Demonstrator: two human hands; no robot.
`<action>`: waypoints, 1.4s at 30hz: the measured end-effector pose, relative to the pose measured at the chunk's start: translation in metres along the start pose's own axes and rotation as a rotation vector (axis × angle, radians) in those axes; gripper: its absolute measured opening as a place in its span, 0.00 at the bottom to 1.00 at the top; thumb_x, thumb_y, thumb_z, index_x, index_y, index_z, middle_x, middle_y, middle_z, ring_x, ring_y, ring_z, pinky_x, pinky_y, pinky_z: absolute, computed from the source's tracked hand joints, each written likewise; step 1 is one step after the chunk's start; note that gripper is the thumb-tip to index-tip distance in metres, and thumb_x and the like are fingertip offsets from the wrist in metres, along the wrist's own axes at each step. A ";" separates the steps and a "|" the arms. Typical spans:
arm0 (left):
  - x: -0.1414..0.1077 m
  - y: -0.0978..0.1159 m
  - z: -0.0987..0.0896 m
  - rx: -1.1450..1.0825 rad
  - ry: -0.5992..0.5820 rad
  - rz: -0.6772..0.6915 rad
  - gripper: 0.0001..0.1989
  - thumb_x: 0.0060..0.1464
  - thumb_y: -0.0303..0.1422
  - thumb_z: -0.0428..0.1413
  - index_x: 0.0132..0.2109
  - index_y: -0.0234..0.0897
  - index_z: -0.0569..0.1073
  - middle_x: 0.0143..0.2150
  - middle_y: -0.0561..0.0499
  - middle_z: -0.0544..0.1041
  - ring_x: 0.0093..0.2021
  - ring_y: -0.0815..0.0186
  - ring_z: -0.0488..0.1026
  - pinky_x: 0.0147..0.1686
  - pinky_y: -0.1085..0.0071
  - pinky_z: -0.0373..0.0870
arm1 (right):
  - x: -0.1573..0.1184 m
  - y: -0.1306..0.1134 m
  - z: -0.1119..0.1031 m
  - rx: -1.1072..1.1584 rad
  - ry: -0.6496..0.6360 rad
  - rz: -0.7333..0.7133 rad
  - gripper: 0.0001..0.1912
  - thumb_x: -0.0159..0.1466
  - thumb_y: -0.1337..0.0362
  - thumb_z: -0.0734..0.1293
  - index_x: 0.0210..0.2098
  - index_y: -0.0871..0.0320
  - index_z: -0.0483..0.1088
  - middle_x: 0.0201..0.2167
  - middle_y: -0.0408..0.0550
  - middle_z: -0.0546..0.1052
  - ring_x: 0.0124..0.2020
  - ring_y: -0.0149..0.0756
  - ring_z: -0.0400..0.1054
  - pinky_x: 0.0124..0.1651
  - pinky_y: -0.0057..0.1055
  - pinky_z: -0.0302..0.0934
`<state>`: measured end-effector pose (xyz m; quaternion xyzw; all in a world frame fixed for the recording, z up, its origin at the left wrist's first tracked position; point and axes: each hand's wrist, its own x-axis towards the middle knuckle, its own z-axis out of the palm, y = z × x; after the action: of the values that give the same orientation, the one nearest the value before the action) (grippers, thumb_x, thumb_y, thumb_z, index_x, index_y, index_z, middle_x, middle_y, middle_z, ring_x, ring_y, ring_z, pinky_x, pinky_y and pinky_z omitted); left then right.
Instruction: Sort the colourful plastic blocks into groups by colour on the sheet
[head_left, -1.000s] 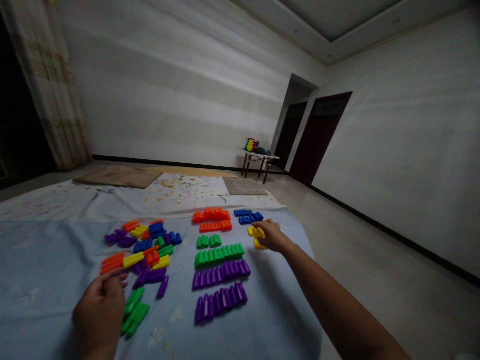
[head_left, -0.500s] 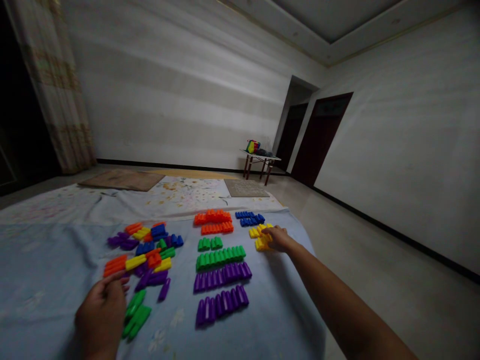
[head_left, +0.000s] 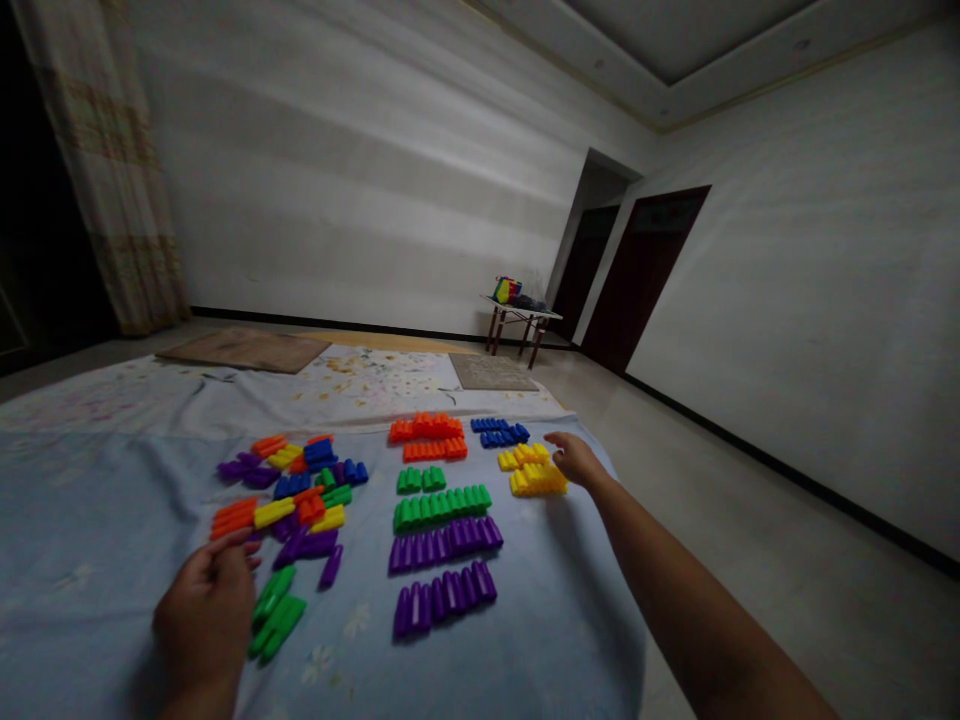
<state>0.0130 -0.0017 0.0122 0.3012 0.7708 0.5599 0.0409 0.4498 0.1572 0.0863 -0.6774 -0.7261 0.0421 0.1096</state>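
Note:
My right hand (head_left: 576, 460) is just right of the yellow bullet-shaped blocks (head_left: 536, 478), index finger stretched out, nothing visible in it. Those yellow pieces lie in two short rows, below two rows of blue blocks (head_left: 501, 434). My left hand (head_left: 210, 605) rests low on the left, fingers loosely bent and apart, holding nothing I can see. Its fingertips are close to some orange blocks (head_left: 234, 516), with green blocks (head_left: 277, 625) to its right. Beyond it spreads a mixed pile with purple pieces (head_left: 247, 470). Down the middle run rows of orange (head_left: 427, 430), green (head_left: 442, 508) and purple blocks (head_left: 445, 600).
A light blue cloth (head_left: 97, 560) covers the surface, with a white floral cloth (head_left: 375, 375) behind. A brown board (head_left: 247, 350) and a greyish mat (head_left: 491, 372) lie at the far side. A small table (head_left: 521, 308) holding a colourful bag stands by the doorway.
My right hand has let go of the yellow blocks and drawn slightly up and right, leaving them in line. My left hand has stayed almost in place.

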 end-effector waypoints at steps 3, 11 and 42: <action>0.000 0.001 -0.001 -0.053 -0.066 -0.117 0.11 0.45 0.34 0.48 0.35 0.40 0.73 0.27 0.55 0.75 0.29 0.65 0.74 0.24 0.74 0.68 | 0.001 0.015 0.004 0.003 0.035 0.105 0.25 0.55 0.75 0.56 0.52 0.60 0.67 0.51 0.53 0.71 0.52 0.36 0.64 0.52 0.29 0.55; -0.002 0.011 -0.006 -0.055 -0.077 -0.167 0.10 0.44 0.33 0.48 0.34 0.41 0.72 0.27 0.56 0.74 0.31 0.64 0.74 0.27 0.74 0.67 | -0.002 0.031 0.022 0.017 0.038 0.169 0.21 0.56 0.74 0.57 0.46 0.62 0.72 0.46 0.55 0.75 0.48 0.38 0.68 0.48 0.28 0.58; 0.000 -0.001 -0.007 -0.346 0.088 -0.144 0.13 0.47 0.35 0.45 0.35 0.37 0.70 0.28 0.52 0.74 0.26 0.66 0.72 0.27 0.72 0.68 | -0.087 -0.200 0.028 0.440 -0.047 -0.805 0.17 0.56 0.73 0.59 0.43 0.56 0.71 0.40 0.49 0.74 0.44 0.36 0.66 0.49 0.34 0.59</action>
<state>0.0095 -0.0076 0.0142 0.2090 0.6837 0.6923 0.0981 0.2540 0.0580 0.0918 -0.3010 -0.9076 0.1644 0.2420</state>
